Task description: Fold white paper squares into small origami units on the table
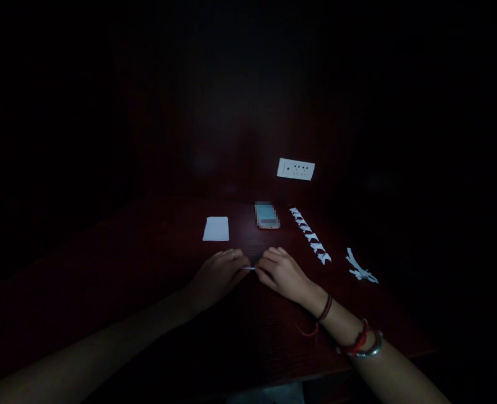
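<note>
Between my two hands, just above the dark red table (168,241), is a thin white piece of paper (249,268), seen nearly edge-on. My left hand (223,272), with a ring on one finger, pinches its left end. The right end is pinched by my right hand (282,273), whose wrist carries string bracelets and a silver bangle. Most of the paper is hidden by the fingers. Beyond my left hand lies a white stack of square paper (216,229). A row of small folded white paper pieces (310,234) runs slantwise past my right hand.
A phone with a blurred screen (267,215) lies behind my hands. Loose white paper strips (361,272) sit in a small heap at the right. A white socket panel (296,169) is on the back wall. The surroundings are very dark.
</note>
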Demonstrator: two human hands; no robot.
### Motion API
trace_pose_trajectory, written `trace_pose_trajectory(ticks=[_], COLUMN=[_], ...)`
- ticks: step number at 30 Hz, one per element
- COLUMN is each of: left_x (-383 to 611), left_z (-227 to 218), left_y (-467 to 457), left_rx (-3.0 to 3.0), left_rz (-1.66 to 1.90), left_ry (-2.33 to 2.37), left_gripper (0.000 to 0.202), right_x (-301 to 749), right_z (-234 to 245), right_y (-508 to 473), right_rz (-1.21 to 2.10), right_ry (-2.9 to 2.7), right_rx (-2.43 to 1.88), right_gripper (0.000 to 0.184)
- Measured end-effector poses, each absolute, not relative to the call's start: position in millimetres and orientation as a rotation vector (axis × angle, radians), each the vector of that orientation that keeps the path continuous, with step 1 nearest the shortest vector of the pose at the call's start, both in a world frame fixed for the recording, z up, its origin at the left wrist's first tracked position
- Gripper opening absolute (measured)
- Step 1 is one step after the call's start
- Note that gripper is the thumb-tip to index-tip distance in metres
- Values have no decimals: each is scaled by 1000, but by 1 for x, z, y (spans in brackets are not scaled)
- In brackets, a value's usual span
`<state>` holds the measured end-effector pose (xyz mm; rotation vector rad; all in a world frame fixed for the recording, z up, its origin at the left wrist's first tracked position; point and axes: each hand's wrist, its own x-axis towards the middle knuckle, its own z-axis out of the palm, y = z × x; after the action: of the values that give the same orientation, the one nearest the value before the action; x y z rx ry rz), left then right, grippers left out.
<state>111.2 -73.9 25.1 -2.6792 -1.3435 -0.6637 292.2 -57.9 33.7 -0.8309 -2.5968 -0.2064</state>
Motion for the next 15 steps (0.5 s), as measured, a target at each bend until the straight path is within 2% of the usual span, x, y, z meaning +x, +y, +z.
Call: trace_pose_trajectory(ticks=[6, 15], left_x=[112, 114], left_z=[23, 26], left_y=[-72, -72], left_rx=[-2763, -2840], left_rz=[-869, -888], left_ry=[-1375, -1362], left_gripper=[19, 18], right_x=[292, 290], right_z=[33, 33], right_y=[-58, -61], right_rz=[-27, 23], right_ry=[-2528, -2513], right_rx=[-814, -839], right_gripper=[17, 13])
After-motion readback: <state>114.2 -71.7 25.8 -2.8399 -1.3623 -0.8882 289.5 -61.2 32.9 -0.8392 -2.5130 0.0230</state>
